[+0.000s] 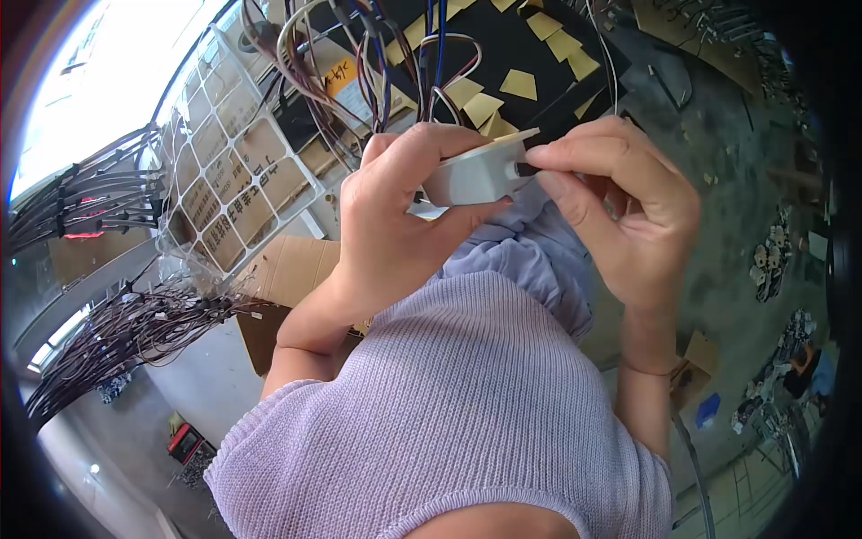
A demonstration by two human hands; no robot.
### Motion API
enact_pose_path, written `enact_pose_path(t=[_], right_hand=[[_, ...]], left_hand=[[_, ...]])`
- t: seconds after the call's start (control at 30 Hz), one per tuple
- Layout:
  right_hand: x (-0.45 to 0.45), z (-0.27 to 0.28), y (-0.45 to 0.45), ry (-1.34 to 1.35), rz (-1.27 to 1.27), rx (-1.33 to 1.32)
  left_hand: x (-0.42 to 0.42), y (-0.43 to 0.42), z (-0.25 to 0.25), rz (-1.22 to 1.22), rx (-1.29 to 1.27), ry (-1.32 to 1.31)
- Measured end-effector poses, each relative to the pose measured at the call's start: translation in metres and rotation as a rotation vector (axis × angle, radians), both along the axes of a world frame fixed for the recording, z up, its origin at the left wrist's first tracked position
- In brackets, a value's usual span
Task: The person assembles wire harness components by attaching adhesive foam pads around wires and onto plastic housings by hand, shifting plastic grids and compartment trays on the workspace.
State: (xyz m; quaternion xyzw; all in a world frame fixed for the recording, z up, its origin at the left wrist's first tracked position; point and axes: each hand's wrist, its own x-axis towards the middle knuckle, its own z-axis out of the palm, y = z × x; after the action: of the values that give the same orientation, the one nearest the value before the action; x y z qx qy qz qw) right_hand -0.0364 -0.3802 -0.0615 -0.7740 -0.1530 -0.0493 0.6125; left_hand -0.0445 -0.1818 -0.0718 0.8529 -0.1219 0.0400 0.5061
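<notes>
My left hand [395, 216] grips a small white plastic housing [476, 180] with a flat, pale yellowish top edge, the thumb below it and the fingers above. My right hand [628, 198] is closed in a pinch at the housing's right side. Between its thumb and forefinger shows a small black piece [528, 169], which meets a short stub on the housing. What this piece is I cannot make out. A thin light wire [611, 67] runs from above down to behind my right hand. Both hands are held in front of my chest.
Beyond my hands, yellow paper pieces [519, 84] lie scattered on a black surface [503, 45]. Bundled wires [368, 72] hang over its left part. A white wire grid [224, 144] stands at left, near cable bundles [135, 332] and a cardboard box [292, 274]. Blue-grey cloth [530, 260] lies below my hands.
</notes>
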Motion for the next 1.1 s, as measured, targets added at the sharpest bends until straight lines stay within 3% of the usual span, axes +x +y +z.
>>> enact_pose_path(t=[0.07, 0.17, 0.43, 0.6, 0.7, 0.77, 0.9, 1.0, 1.1], right_hand=[[0.001, -0.004, -0.002, 0.013, -0.019, 0.020], [0.003, -0.007, -0.010, -0.123, 0.000, -0.156], [0.012, -0.014, -0.017, -0.297, 0.060, -0.426], [0.014, -0.011, -0.033, -0.068, 0.108, -0.357], [0.008, -0.026, -0.027, -0.081, 0.027, -0.398], [0.004, -0.039, -0.033, 0.098, 0.016, -0.204], [0.009, -0.030, -0.038, 0.213, 0.021, -0.082], [0.016, -0.036, -0.049, 0.302, 0.262, -0.113], [0.015, -0.027, -0.073, 0.216, 0.142, -0.111]], left_hand=[[0.003, -0.003, -0.001, -0.007, 0.020, 0.010], [0.005, -0.004, 0.002, -0.086, 0.132, 0.038], [0.013, -0.018, -0.015, -0.102, 0.077, 0.027], [0.016, -0.019, -0.025, -0.279, 0.048, 0.026], [0.011, -0.029, -0.018, -0.300, -0.010, 0.289], [0.016, -0.026, -0.023, -0.303, 0.013, 0.349], [0.023, -0.033, -0.029, -0.448, 0.039, 0.088], [0.020, -0.042, -0.008, -0.518, 0.071, 0.222], [0.036, -0.033, 0.009, -0.548, 0.026, 0.252]])
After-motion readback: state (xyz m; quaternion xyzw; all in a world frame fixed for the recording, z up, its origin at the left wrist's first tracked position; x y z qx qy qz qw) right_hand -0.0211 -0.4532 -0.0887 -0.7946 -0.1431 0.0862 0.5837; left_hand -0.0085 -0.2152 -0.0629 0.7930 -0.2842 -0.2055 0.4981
